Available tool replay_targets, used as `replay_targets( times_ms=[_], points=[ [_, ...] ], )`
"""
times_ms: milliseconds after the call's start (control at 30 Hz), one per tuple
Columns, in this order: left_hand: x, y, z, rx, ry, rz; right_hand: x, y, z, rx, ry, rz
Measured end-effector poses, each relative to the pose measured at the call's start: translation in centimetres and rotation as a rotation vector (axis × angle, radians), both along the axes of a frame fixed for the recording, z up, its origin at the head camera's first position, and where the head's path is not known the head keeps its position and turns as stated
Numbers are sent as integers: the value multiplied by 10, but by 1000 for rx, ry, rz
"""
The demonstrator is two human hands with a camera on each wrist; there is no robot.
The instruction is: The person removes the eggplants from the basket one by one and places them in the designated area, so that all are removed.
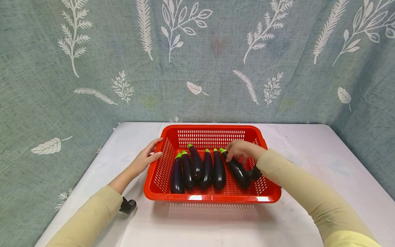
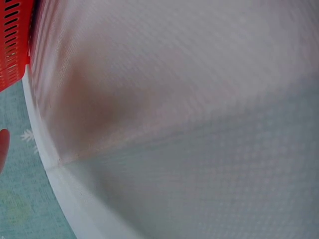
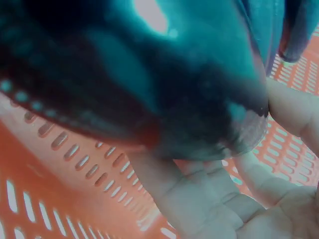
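Eggplants in red basket, centre frame, right hand pinching rightmost eggplant, left hand at basket's left edge, thumb and fingers spread

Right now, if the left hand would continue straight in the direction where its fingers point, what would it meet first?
The left hand would first meet the red plastic basket's left rim; it seems to be right at it, though actual contact is hard to judge.
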State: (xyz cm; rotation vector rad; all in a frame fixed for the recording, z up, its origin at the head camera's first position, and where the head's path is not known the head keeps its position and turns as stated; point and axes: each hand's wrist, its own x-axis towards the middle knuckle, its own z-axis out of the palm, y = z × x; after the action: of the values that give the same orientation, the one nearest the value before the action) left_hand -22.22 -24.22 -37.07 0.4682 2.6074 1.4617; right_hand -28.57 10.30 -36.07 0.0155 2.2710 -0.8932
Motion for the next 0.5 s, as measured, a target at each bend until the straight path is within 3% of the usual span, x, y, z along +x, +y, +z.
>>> replay_targets(
  times_ms=[500],
  points=[
    [0,0,-1,7,4,0,-1,10,13,-170,5,-51]
  ],
)
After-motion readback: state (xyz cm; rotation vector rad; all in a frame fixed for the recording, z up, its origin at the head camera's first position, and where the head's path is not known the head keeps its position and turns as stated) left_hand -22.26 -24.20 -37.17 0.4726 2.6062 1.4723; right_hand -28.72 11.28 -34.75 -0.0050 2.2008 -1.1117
